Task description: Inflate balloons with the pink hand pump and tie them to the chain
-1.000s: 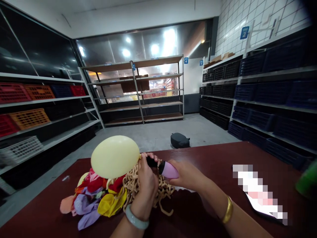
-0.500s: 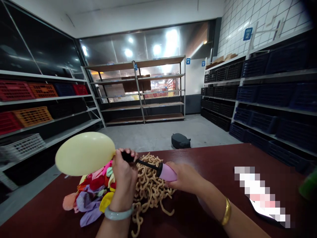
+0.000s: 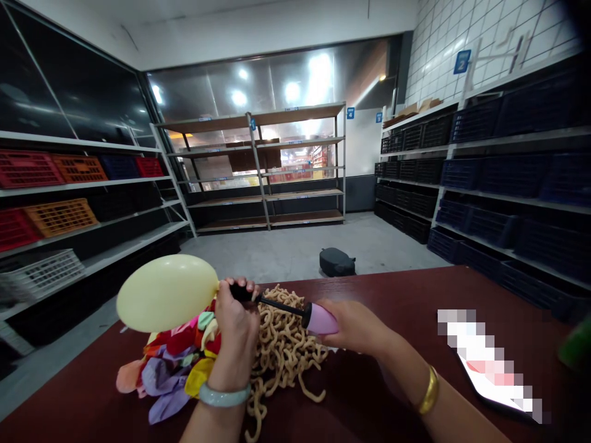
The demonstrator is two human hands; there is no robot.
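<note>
A hand balloon pump (image 3: 282, 305) lies across both my hands, its black rod showing between them. My left hand (image 3: 237, 317) is closed round the black nozzle end, fingers also near the neck of a pale yellow, inflated balloon (image 3: 167, 293). My right hand (image 3: 354, 326) is wrapped round the pump's pink-purple body. Beneath my left wrist spreads a pile of limp balloons (image 3: 168, 375) in purple, red, yellow, orange and green. Behind and between my hands sits a heap of tan, curled, knobbly strands (image 3: 289, 363) whose kind I cannot tell.
The dark red table (image 3: 383, 394) carries a phone-like flat object (image 3: 489, 375), partly blurred out, at the right. A green thing (image 3: 575, 344) shows at the right edge. Beyond, a dark grey bag-like object (image 3: 337, 261) rests on the floor. Shelves with crates (image 3: 60, 218) line the sides.
My right hand has drawn the pump body slightly to the right, so more black rod shows. The yellow balloon and my left hand have shifted a little right.
</note>
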